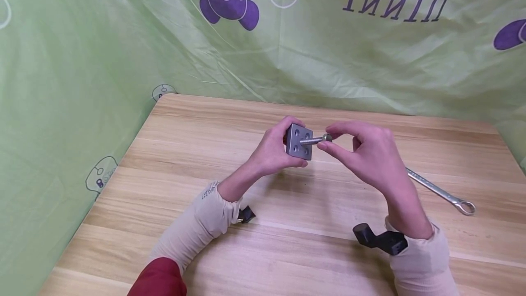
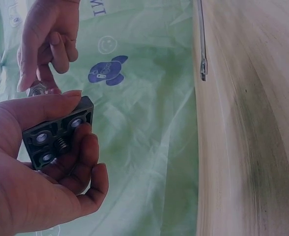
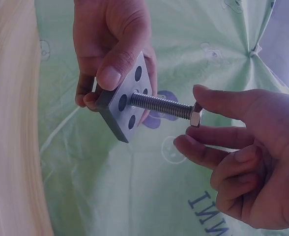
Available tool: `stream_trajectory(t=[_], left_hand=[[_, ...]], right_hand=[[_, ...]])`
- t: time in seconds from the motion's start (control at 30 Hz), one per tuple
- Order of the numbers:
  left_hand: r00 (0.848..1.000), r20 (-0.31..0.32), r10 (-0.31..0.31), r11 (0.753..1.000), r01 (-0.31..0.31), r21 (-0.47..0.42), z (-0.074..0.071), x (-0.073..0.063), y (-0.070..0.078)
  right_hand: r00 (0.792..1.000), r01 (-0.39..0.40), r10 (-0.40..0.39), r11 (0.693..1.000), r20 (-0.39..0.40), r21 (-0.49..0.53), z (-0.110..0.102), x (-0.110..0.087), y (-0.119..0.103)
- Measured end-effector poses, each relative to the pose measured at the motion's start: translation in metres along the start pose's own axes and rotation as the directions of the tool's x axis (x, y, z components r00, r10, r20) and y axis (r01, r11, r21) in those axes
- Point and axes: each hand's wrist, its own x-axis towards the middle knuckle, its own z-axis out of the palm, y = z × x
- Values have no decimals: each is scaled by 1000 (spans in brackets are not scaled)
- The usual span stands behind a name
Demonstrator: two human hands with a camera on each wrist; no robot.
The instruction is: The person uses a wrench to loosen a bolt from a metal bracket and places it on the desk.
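Observation:
My left hand grips a square grey metal plate by its edges, thumb on one side and fingers on the other. Holes sit near the plate's corners, and a long threaded hex bolt stands in its middle. Seen in the left wrist view, the bolt's threaded end shows at the plate's ribbed back. Thumb and fingertips of my right hand pinch the hex head. Most of the shank is exposed between plate and head. Both hands are held above the wooden table.
A combination wrench lies on the table to the right, its other end hidden behind the right hand. Black camera mounts are strapped to both sleeved wrists. A green printed curtain hangs along the table's back and left edges.

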Motion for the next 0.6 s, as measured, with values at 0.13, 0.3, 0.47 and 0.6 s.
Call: stream_trajectory(t=[0.13, 0.3, 0.47, 0.6], left_hand=[[1000, 1, -2, 1000, 2, -1, 0, 0, 0], [1000, 2, -4, 1000, 4, 3, 0, 0, 1], [1000, 5, 1, 1000, -1, 6, 0, 0, 0], [1000, 8, 2, 1000, -2, 7, 1, 0, 0]], right_hand=[[1000, -25, 26, 1000, 18, -9, 0, 0, -2], [997, 74, -73, 997, -14, 33, 1, -1, -1], [987, 158, -157, 985, -26, 74, 2, -1, 1], [983, 183, -181, 980, -27, 74, 2, -1, 2]])
